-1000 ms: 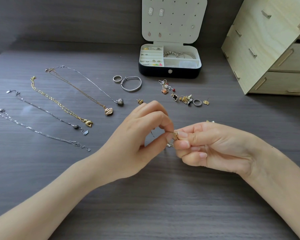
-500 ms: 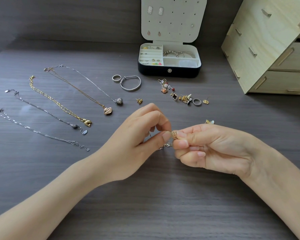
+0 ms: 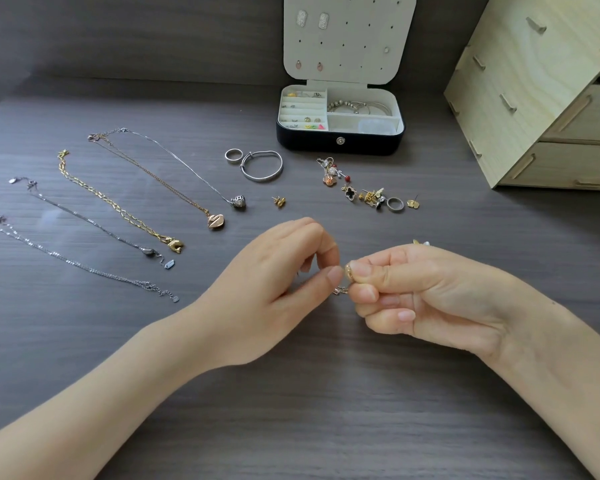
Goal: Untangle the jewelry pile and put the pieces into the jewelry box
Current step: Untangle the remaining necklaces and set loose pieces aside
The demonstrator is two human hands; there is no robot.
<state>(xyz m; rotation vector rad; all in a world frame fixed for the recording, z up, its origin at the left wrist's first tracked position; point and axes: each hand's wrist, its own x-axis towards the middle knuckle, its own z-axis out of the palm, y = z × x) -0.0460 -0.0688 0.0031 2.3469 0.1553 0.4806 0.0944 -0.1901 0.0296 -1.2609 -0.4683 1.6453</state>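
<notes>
Right hand [image 3: 413,296]: centre right, fingers curled, pinching a small gold piece [image 3: 349,271].
Left hand [image 3: 278,282]: centre, thumb and forefinger nipping the same gold piece from the left.
Jewelry pile [image 3: 364,192]: beyond the hands, apart from them, on the worktop [image 3: 291,410].
Jewelry box [image 3: 340,142]: top centre, lid open, behind the pile.

5 necklaces laid out: 3 silver chains [image 3: 239,201], 1 gold link chain [image 3: 174,244], 1 thin gold chain w/ swan pendant [image 3: 216,221]. 2 loose rings [image 3: 232,156], 1 silver bangle [image 3: 261,167], 1 gold stud earring [image 3: 279,201], 1 small pile [image 3: 361,195] of earrings & charms, too tangled to count. 1 jewelry box [image 3: 340,142] w/ 5 earrings on its lid [image 3: 361,57], 1 wooden drawer unit [image 3: 534,98], 2 hands, left hand [image 3: 278,282] & right hand [image 3: 423,296], pinching 1 small gold piece [image 3: 349,271].
</notes>
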